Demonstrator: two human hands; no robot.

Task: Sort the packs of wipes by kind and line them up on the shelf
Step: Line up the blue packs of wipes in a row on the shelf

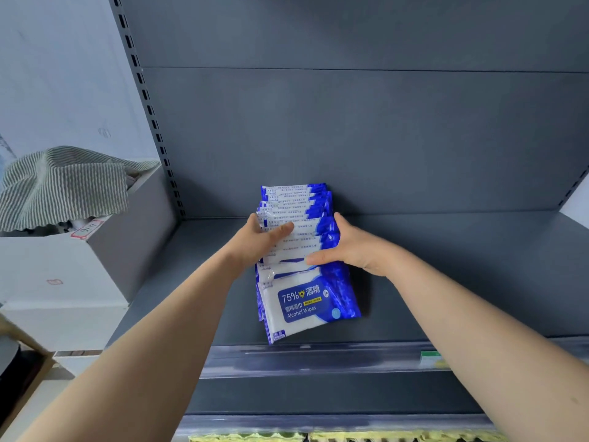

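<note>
Bare forearms (159,330) are stretched over a grey metal shelf (446,282). Blue-and-white plastic wipe packs (302,301) labelled "75% Alcohol Wipes" are clamped between left hand (259,239) and right hand (347,247). A cloth-draped grey box (134,244) is seen at left.

The front wipes pack (306,306) reads "75% 酒精", "Alcohol Wipes".

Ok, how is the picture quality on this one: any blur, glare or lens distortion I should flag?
Head view: light is soft and even, no hard glare; the front blue-and-white pack of alcohol wipes is sharp, its label readable; the clear plastic price rail on the front edge of the grey metal shelf looks smeared; wide-angle distortion slants and bows the perforated grey upright.
</note>
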